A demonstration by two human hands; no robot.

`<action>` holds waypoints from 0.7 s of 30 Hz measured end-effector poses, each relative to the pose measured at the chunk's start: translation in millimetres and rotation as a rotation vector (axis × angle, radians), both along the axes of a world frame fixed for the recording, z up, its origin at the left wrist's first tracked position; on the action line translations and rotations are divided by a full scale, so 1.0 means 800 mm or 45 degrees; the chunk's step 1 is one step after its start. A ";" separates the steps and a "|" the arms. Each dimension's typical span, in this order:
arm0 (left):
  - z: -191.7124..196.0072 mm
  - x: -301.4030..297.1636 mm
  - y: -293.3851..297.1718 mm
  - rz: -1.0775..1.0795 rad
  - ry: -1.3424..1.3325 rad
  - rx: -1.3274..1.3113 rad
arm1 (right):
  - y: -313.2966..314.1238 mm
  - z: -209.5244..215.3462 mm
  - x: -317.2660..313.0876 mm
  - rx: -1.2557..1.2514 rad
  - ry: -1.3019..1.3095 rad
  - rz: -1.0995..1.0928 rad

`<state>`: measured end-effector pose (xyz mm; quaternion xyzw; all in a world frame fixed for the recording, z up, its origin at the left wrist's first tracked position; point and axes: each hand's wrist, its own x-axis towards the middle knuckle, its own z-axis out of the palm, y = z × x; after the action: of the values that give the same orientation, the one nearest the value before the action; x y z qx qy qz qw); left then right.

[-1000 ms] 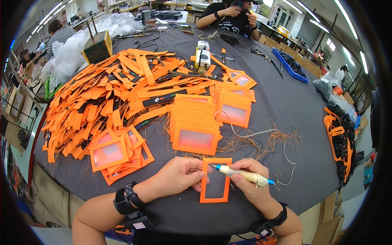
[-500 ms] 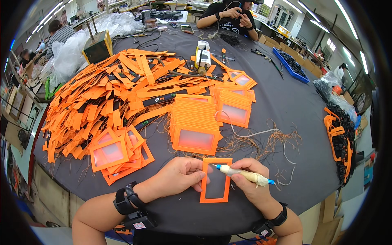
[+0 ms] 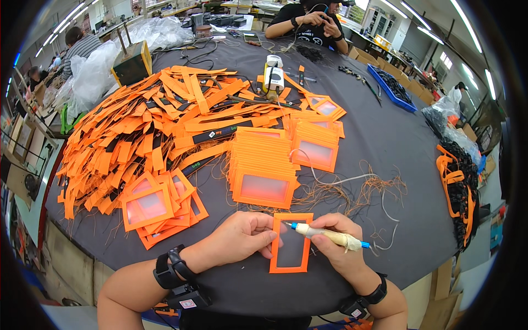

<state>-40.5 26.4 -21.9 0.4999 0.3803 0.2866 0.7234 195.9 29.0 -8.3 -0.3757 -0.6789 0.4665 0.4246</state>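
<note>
Near the front edge of the table, my left hand (image 3: 243, 237) pinches the left side of an orange-bordered clear-window pouch (image 3: 307, 254), which stands on end with its long side upright. My right hand (image 3: 342, 245) is closed around a pen-shaped tool (image 3: 329, 235) with blue ends and a taped, cream-coloured grip. Its thin metal tip is at the pouch's top left inner corner; whether it touches cannot be told. Just beyond lie a neat stack of similar pouches (image 3: 263, 188), a second stack (image 3: 315, 152) and, to the left, a loose pile of pouches (image 3: 146, 206).
A big heap of orange and black straps (image 3: 126, 143) covers the left of the dark table. Loose threads (image 3: 379, 187) and a pale cord (image 3: 383, 209) lie at centre right. Farther off are a white-and-yellow device (image 3: 273, 77), a blue tray (image 3: 391, 88) and a seated co-worker (image 3: 308, 27).
Almost nothing differs. The tool's tip has shifted very slightly left along the pouch's upper inner edge; the left hand keeps its hold.
</note>
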 end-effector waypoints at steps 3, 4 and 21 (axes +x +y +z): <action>0.000 0.001 0.000 -0.004 0.004 0.000 | 0.000 -0.003 0.001 0.003 0.030 -0.015; 0.000 0.001 0.000 -0.002 0.003 0.001 | 0.000 -0.004 0.001 0.004 0.042 -0.021; 0.002 0.001 0.000 0.003 0.025 -0.003 | 0.001 -0.005 0.005 -0.093 0.159 -0.034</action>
<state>-39.6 26.3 -19.9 0.5016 0.3883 0.2821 0.7198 200.1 29.6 -12.1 -0.3702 -0.6287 0.5077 0.4582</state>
